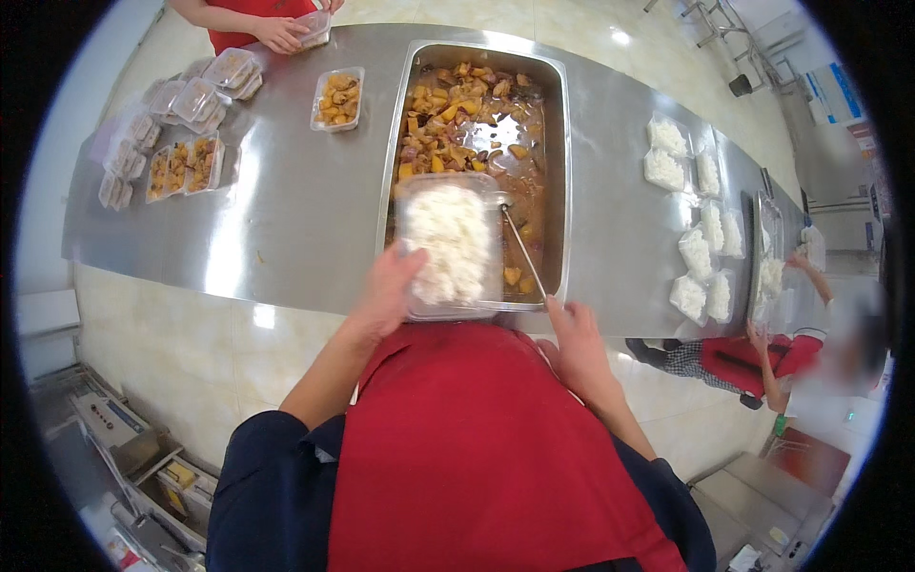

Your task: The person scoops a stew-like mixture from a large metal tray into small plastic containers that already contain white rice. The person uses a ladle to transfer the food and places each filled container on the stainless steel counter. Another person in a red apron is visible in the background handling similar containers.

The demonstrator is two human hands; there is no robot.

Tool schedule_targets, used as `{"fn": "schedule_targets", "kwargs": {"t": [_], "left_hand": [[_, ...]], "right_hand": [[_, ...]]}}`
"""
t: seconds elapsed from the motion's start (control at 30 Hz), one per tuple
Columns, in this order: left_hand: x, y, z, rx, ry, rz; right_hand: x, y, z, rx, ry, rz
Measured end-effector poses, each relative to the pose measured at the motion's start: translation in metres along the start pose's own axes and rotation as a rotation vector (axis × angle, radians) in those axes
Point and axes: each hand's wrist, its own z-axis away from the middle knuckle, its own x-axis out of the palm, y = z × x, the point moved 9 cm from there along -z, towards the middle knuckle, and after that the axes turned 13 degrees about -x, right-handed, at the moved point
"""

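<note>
My left hand [392, 287] grips the left side of a clear plastic container [490, 264] filled with white rice [450, 243]. That container is over the near left part of a deep steel pan [567, 143], hiding what lies below it. My right hand [577, 343] is closed on the handle of a metal ladle [525, 250], whose head sits behind the container's right edge, partly hidden. In the pan is a stew [457, 93] of yellow and brown chunks, piled at the far left; brown liquid shows on the right.
A filled container [337, 100] stands left of the pan on the steel table [300, 186]. Stacked lidded containers [196, 100] and open filled ones [187, 166] are farther left. Rice containers [693, 254] sit at right. One co-worker's hands [280, 34] hold a container; another co-worker [761, 357] is at right.
</note>
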Motion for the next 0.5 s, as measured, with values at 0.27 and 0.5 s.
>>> {"fn": "schedule_targets", "kwargs": {"t": [0.27, 0.5], "left_hand": [[-0.114, 0.044, 0.032, 0.288, 0.204, 0.266], [-0.139, 0.065, 0.045, 0.365, 0.159, 0.486]], "right_hand": [[-0.032, 0.023, 0.031, 0.193, -0.112, -0.032], [-0.004, 0.043, 0.006, 0.357, -0.236, 0.084]]}}
